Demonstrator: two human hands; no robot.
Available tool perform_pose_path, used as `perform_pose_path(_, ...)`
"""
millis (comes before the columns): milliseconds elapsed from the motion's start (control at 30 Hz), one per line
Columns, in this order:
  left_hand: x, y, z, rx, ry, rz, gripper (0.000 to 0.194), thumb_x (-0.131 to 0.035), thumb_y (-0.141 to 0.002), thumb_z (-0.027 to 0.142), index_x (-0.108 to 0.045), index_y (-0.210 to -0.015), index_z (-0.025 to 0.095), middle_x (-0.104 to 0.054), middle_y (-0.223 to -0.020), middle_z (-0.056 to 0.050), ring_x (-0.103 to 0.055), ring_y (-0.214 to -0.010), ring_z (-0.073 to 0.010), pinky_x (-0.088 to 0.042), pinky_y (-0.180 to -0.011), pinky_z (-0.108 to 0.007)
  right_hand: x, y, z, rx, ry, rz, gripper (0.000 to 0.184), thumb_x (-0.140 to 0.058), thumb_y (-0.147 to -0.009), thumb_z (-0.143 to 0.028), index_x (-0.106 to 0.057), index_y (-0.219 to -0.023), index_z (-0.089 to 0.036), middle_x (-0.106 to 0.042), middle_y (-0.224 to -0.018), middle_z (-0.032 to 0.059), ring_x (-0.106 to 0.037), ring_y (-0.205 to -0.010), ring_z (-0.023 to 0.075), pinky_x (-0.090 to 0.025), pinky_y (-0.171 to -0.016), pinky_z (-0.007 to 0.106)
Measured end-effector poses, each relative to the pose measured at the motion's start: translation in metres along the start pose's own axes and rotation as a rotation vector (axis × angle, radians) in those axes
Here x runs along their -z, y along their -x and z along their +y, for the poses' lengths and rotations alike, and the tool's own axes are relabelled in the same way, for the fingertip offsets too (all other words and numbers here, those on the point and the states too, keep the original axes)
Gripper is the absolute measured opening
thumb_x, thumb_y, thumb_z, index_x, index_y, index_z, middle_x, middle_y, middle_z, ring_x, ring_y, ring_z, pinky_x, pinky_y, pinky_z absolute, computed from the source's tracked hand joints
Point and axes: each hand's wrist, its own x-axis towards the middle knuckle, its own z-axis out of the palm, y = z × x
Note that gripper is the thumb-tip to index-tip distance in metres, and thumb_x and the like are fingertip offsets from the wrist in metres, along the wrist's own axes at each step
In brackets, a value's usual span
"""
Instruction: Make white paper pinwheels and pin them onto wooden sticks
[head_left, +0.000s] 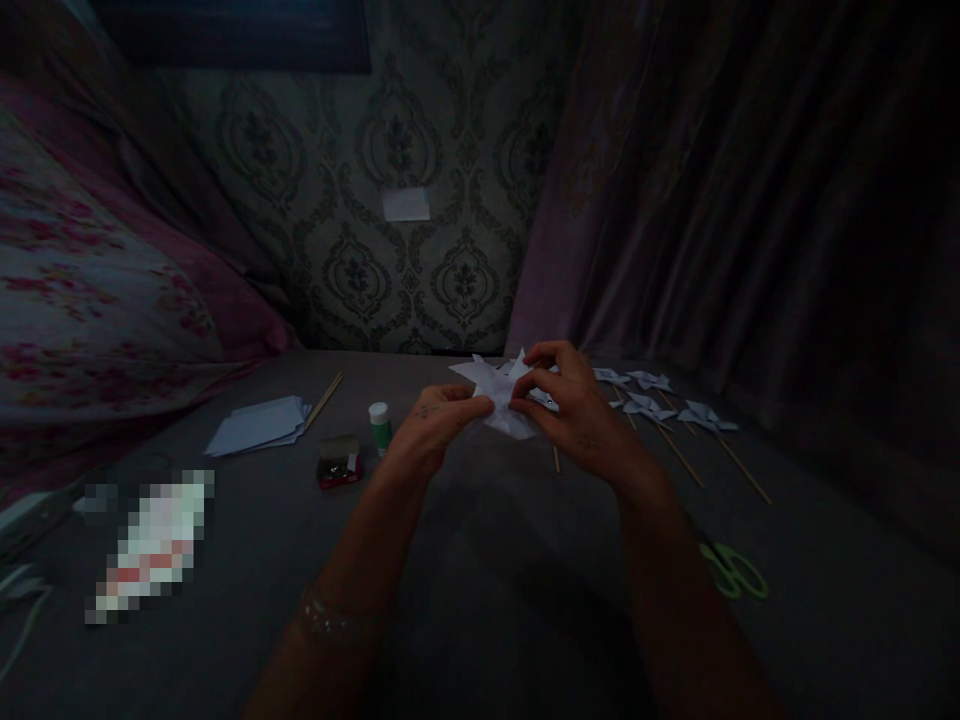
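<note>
Above the grey surface, a white folded-paper pinwheel (pixel 491 380) with pointed blades is held up between both hands. My left hand (pixel 439 425) grips its left side, the thumb lying across the front near the middle. From the right, my right hand (pixel 577 415) is closed with thumb and fingers pinched on the paper beside the centre. Whether a small pin sits in that pinch is too dark to make out. Behind and right of my right hand lie several finished-looking paper pinwheels (pixel 649 407) on thin wooden sticks (pixel 682 458).
To the left are a stack of white paper (pixel 259 425), loose wooden sticks (pixel 324 400), a green glue stick (pixel 381 430) and an open small box (pixel 339 470) of metallic pieces. Green-handled scissors (pixel 739 575) lie by my right forearm. A patterned wall (pixel 420 270) stands behind.
</note>
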Motion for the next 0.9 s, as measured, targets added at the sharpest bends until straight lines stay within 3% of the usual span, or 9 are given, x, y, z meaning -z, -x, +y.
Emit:
perform_pose_path(133, -0.001, 0.001, 0.002, 0.021, -0.005, -0.015, 0.006, -0.062, -0.056, 0.016, -0.066, -0.051, 0.018, -0.061, -0.054, -0.001, -0.050, -0.049, -0.0119, -0.036, -0.049, -0.023, 0.004, 0.001, 0.003, 0.037, 0.016, -0.035, 0.004, -0.063, -0.081, -0.025, -0.066, -0.084, -0.025, -0.051, -0.114, 0.0062, -0.051, -0.105, 0.0243, -0.043, -0.092, 0.047)
perform_pose_path(333, 0.002, -0.001, -0.001, 0.032, -0.020, 0.002, 0.005, -0.064, -0.057, 0.019, -0.068, -0.056, 0.017, -0.064, -0.059, -0.003, -0.053, -0.052, -0.0137, -0.038, -0.051, -0.024, 0.009, 0.002, -0.002, 0.019, 0.032, 0.019, 0.007, -0.062, -0.082, -0.026, -0.070, -0.080, -0.024, -0.053, -0.114, 0.0069, -0.048, -0.109, 0.0266, -0.041, -0.092, 0.048)
perform_pose_path(533, -0.001, 0.005, 0.005, 0.002, -0.048, -0.029, 0.006, -0.063, -0.058, 0.021, -0.068, -0.060, 0.016, -0.065, -0.062, -0.002, -0.055, -0.058, -0.0134, -0.041, -0.057, -0.024, 0.006, 0.001, -0.008, -0.002, 0.093, 0.053, 0.010, -0.062, -0.083, -0.028, -0.071, -0.081, -0.024, -0.054, -0.119, 0.0069, -0.046, -0.112, 0.0277, -0.040, -0.092, 0.048)
perform_pose_path(900, -0.005, 0.007, 0.005, -0.014, 0.000, -0.033, 0.006, -0.064, -0.058, 0.020, -0.067, -0.059, 0.016, -0.063, -0.059, -0.002, -0.054, -0.056, -0.0141, -0.040, -0.054, -0.024, 0.003, 0.001, -0.010, -0.016, 0.174, 0.064, 0.009, -0.063, -0.082, -0.026, -0.071, -0.078, -0.024, -0.054, -0.120, 0.0058, -0.045, -0.113, 0.0280, -0.038, -0.089, 0.046)
